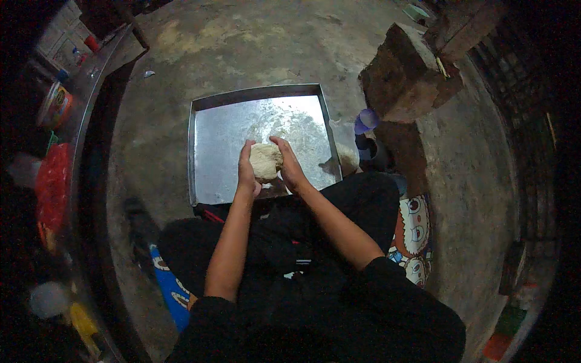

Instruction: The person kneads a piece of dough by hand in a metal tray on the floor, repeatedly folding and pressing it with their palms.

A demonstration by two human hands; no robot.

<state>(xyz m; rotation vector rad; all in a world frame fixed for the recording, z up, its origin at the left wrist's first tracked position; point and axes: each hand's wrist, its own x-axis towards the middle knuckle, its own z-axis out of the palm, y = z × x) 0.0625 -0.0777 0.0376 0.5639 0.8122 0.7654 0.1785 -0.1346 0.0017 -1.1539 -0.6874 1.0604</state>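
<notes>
A pale lump of dough (265,158) sits between my two hands over a shiny square metal tray (218,115) in front of my crossed legs. My left hand (247,166) holds the dough's left side, thumb and fingers curved along it. My right hand (288,163) presses on its right side with bent fingers. Part of the tray's surface is hidden under the dough and hands.
A long ledge (104,47) on the left holds a tub (54,104), a red bag (51,193) and small items. A brick-like block (402,72), purple cup (367,120) and dark pot (372,157) stand at right. A cartoon-print mat (411,230) lies beneath me on the concrete floor.
</notes>
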